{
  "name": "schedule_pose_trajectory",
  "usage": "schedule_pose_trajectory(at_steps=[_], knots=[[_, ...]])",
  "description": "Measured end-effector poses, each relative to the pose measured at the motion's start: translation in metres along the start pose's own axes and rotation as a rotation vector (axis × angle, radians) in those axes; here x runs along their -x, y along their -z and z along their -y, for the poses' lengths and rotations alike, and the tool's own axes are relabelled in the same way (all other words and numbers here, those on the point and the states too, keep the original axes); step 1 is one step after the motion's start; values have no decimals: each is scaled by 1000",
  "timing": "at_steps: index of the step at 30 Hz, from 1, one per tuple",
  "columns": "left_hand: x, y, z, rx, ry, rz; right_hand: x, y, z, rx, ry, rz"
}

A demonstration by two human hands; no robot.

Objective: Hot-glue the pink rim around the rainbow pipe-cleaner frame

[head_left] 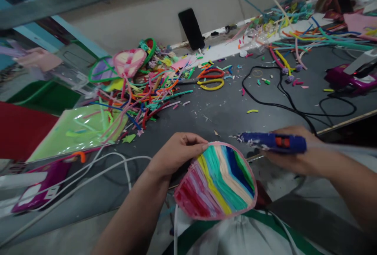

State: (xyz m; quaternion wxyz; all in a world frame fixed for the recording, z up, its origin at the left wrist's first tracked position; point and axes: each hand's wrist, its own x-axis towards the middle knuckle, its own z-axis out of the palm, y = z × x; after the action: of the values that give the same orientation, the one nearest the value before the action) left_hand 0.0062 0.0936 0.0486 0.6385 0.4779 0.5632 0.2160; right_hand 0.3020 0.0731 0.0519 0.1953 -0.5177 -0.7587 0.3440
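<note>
Pinched at its upper left edge by my left hand (179, 149) is a rounded panel of coloured pipe cleaners (219, 182). Its slanting stripes run from red and pink through yellow, teal and cream to blue and green, inside a pink border. My right hand (290, 157) is wrapped round a blue glue gun (271, 142), partly hidden behind its body. The gun's nozzle points left, above the panel's top right edge and apart from it. Whitish residue coats the nozzle end.
Scissors (210, 84) with red and yellow handles lie among pipe cleaner scraps (147, 90). Heart-shaped pieces (129, 62) are piled at left. A phone (191, 28) leans on the wall. Black cable (282, 106) loops at right; white cables (112, 157) cross the left side.
</note>
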Motion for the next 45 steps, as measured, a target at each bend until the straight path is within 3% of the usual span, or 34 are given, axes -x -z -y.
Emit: schedule_pose_trajectory(at_steps=[5, 15, 34, 45], knots=[[-1, -2, -2, 6, 5, -29, 9, -15, 12, 335, 314, -50], [-2, 1, -3, 5, -29, 13, 13, -30, 30, 616, 453, -169], [-3, -1, -5, 7, -25, 6, 19, -30, 27, 702, 424, -216], [-5, 2, -2, -7, -41, 9, 25, -25, 19, 693, 386, -172]])
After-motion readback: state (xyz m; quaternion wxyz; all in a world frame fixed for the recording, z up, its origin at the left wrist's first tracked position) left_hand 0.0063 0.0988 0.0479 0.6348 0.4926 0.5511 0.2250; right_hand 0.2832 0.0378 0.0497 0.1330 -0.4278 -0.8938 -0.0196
